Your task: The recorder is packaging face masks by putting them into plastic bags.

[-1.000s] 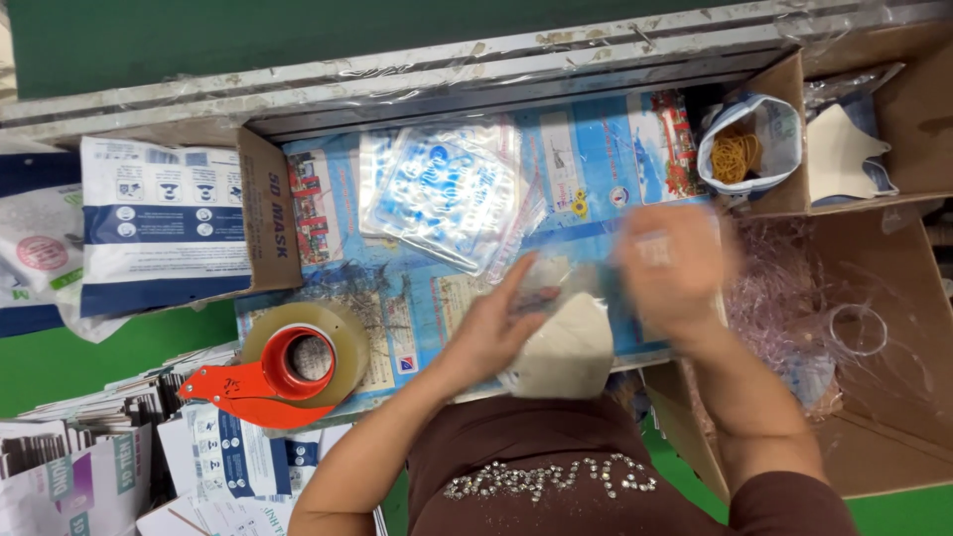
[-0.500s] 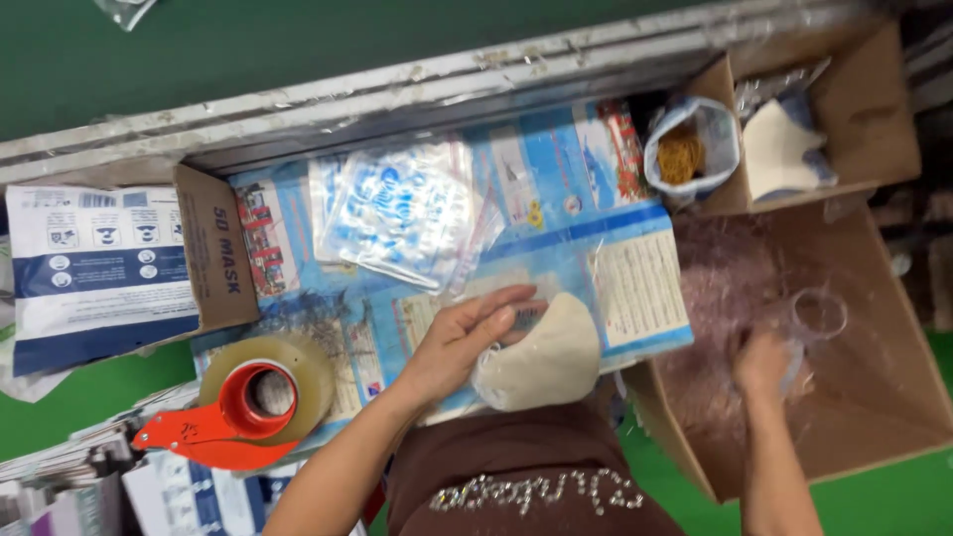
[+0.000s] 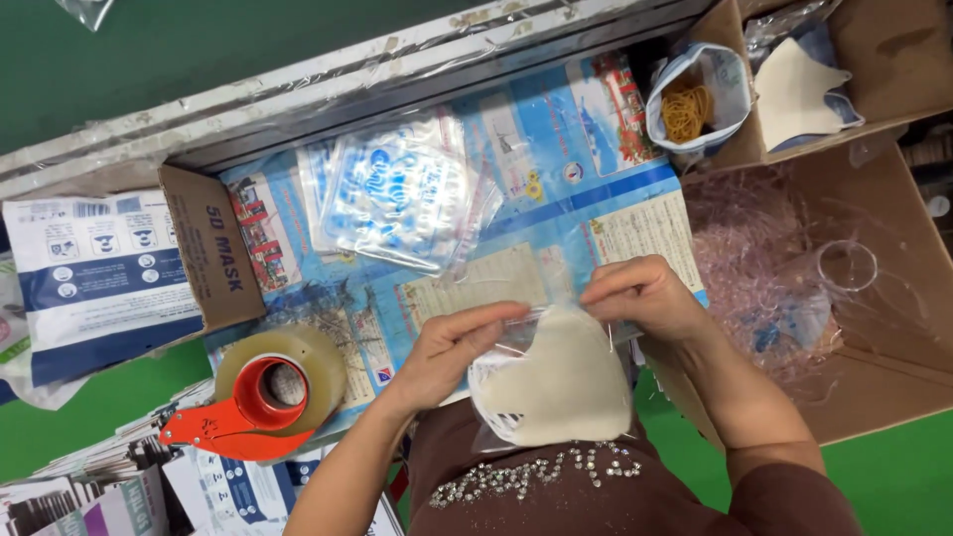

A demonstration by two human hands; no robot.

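A cream folded face mask (image 3: 556, 392) sits inside a clear plastic bag, close to my body at the table's near edge. My left hand (image 3: 452, 347) pinches the bag's top left corner. My right hand (image 3: 640, 295) grips the bag's top right edge. Both hands hold the bag's mouth above the mask. Just beyond my hands lies a stack of clear printed bags (image 3: 402, 199) on a blue printed sheet (image 3: 566, 169).
A red tape dispenser with a tan roll (image 3: 263, 397) lies to the left. A white and blue mask carton (image 3: 94, 283) stands further left. On the right, a big cardboard box (image 3: 884, 328) holds clear bags; behind it are rubber bands in a pouch (image 3: 687, 109) and another mask (image 3: 794, 94).
My right hand has come back from the cardboard box on the right and now grips the bag's top edge. The view has also shifted slightly.
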